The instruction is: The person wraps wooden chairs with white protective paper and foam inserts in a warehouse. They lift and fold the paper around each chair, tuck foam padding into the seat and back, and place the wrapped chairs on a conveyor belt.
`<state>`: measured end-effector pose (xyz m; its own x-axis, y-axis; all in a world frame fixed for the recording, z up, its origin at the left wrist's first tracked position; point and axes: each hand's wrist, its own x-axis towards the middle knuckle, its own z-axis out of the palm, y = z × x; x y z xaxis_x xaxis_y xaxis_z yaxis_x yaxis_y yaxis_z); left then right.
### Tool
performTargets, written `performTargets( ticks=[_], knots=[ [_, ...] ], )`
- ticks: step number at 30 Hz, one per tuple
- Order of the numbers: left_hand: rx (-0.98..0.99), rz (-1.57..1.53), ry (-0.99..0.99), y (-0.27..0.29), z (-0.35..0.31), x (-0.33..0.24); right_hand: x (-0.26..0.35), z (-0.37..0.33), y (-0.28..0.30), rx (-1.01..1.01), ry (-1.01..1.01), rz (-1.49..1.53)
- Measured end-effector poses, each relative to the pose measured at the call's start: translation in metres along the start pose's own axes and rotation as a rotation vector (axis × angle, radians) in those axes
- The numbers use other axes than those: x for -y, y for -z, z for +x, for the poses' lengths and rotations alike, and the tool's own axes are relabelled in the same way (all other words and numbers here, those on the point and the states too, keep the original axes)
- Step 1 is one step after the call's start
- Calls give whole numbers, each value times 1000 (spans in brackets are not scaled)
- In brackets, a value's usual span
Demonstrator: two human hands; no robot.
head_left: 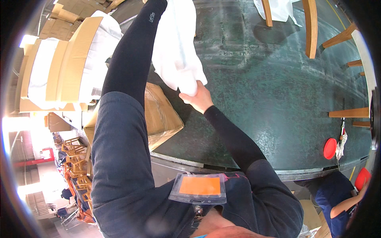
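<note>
A long piece of white foam wrap (pixel 174 43) hangs down from the top edge, over the green surface. Its lower end is bunched, and my right hand (pixel 198 99) closes round it with thumb and fingers. What the foam may cover is hidden. My left arm, in a black sleeve (pixel 133 51), stretches up along the foam's left side. Only a sliver of what may be my left hand (pixel 144 1) shows at the top edge, so its fingers are hidden.
A taped cardboard box (pixel 160 115) stands close below my arms. Upper left are cardboard packs with white wrap (pixel 75 59). Wooden legs (pixel 310 27) stand at upper right. A red round object (pixel 330 148) lies right. Another person (pixel 337 198) is at lower right.
</note>
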<state>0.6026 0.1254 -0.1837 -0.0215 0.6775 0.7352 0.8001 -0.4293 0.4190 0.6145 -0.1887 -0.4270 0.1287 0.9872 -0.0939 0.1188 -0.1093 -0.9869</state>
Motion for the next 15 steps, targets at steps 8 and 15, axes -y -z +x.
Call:
performTargets(
  ticks=[8, 15],
  knots=[
    [-64, -75, 97, 5, -12, -6, -7, 35, -21, -117, 14, 92],
    [-63, -71, 96, 7, -10, -12, 30, 90, -22, -155, 197, 271]
  ],
)
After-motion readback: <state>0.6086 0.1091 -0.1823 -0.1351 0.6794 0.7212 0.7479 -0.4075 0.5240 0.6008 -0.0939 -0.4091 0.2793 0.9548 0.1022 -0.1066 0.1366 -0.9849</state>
